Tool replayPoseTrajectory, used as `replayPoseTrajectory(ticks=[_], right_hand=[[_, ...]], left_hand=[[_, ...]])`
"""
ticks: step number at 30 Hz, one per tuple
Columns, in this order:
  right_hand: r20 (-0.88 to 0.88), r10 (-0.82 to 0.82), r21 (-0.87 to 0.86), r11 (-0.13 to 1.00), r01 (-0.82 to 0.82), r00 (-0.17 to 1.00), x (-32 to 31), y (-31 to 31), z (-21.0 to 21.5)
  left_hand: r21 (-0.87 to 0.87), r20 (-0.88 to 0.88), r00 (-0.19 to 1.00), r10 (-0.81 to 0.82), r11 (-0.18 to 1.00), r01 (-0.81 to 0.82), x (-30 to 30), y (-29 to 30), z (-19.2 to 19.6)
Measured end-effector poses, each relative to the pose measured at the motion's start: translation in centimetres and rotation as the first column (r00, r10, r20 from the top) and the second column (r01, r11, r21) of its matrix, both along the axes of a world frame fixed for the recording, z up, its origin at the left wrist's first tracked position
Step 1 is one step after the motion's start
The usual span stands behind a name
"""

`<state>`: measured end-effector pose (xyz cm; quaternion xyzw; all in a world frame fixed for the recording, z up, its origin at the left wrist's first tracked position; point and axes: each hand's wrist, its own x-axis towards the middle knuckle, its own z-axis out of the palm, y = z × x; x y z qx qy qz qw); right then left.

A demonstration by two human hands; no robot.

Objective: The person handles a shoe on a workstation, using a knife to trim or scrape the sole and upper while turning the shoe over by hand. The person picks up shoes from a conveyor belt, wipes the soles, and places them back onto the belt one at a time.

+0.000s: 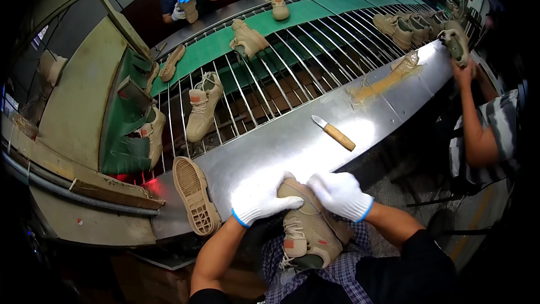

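Apparently the shoe (309,233) is being worked at its toe: it lies over the lap (353,286), left hand (264,204) gripping it, right hand (344,196) curled at the toe; whether that pinches anything, I cannot tell. Next likely calls for steady left support.

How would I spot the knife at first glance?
Find the metal counter on this side of the green belt. On it, beyond the person's right hand, lies the knife. Its blade and wooden handle set it apart from the tan strip nearby.
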<state>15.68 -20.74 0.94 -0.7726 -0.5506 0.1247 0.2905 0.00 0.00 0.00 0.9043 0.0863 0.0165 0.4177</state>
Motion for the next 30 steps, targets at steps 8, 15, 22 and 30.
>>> replayPoseTrajectory(ticks=[8,15,22,30], right_hand=[[-0.137,-0.124,0.182,0.972,0.148,0.983,-7.3,-6.7,-1.6],[0.118,0.166,0.467,0.861,-0.202,0.979,0.5,-4.9,-8.8],[0.167,0.103,0.253,0.957,-0.144,0.981,-1.6,-5.1,-3.4],[0.249,0.235,0.05,0.966,-0.255,0.94,-1.4,-5.0,-1.2]], left_hand=[[0.2,0.22,0.97,-0.103,0.978,0.058,2.9,-2.7,1.5],[0.227,0.295,0.955,-0.023,0.973,-0.046,3.7,-3.8,0.8],[0.359,0.274,0.959,0.07,0.918,-0.17,4.4,-4.3,0.7],[0.4,0.254,0.961,0.108,0.893,-0.206,4.3,-4.7,0.5]])
